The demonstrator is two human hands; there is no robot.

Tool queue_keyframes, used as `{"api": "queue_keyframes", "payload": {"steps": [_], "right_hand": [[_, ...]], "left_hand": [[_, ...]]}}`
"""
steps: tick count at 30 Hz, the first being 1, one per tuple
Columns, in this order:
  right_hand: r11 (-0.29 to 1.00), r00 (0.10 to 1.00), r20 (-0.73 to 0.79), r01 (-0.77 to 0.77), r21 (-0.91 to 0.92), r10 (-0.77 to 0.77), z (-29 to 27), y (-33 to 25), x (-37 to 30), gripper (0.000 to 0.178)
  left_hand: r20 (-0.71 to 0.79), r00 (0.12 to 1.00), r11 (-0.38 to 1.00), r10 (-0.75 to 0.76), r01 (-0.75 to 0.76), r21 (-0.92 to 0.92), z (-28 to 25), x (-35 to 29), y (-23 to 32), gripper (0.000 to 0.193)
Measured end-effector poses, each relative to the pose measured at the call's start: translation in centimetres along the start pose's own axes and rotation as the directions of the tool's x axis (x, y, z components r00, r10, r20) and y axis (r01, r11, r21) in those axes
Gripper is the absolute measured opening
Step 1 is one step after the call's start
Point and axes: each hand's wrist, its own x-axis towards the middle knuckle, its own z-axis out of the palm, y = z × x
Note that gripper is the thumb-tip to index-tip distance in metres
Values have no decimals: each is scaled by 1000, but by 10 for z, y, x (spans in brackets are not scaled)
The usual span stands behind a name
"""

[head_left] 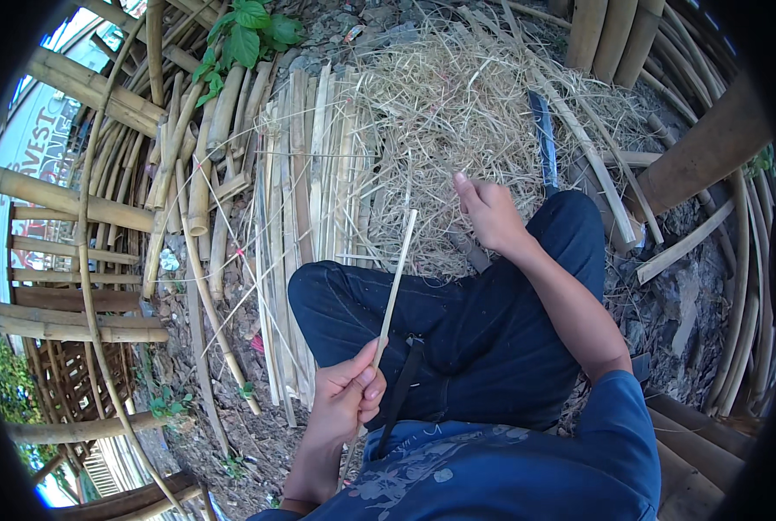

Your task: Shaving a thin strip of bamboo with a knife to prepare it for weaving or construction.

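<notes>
A slim, pale bamboo strip [397,282] is gripped in my left hand [349,392], the thumb pressed along it. Its upper end rises past my lap, and its lower end runs down beside my wrist. Over the near edge of a heap of shavings [457,113], my right hand [492,214] is raised with its fingers curled and thumb forward. What it holds, if anything, I cannot make out. A long dark blade [542,139] lies on the right side of the heap, just beyond my right knee.
Split bamboo slats [305,174] lie side by side left of the shavings. A bamboo pole framework [75,208] stands at the left. Thick bamboo poles [705,156] rise at the right, near loose strips [596,165]. A leafy plant [247,39] grows at the far left.
</notes>
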Motion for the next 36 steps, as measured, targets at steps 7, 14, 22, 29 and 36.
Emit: {"api": "queue_keyframes", "payload": {"steps": [7, 14, 22, 29, 36], "right_hand": [[614, 930, 345, -201, 763, -124, 37, -31, -53, 36], [571, 993, -33, -37, 820, 112, -18, -7, -5, 30], [766, 968, -218, 45, 642, 126, -14, 0, -2, 45], [674, 617, 713, -373, 637, -332, 69, -27, -83, 35], [836, 503, 837, -348, 424, -215, 59, -42, -86, 32]], "left_hand": [[48, 997, 997, -55, 58, -52, -4, 25, -10, 38], [87, 996, 955, -16, -11, 295, -20, 22, -34, 35], [38, 986, 829, 161, -155, 537, -38, 26, -39, 31], [-118, 963, 897, 240, -174, 406, -17, 44, -20, 25], [23, 926, 717, 377, -308, 626, -23, 38, -18, 20]]}}
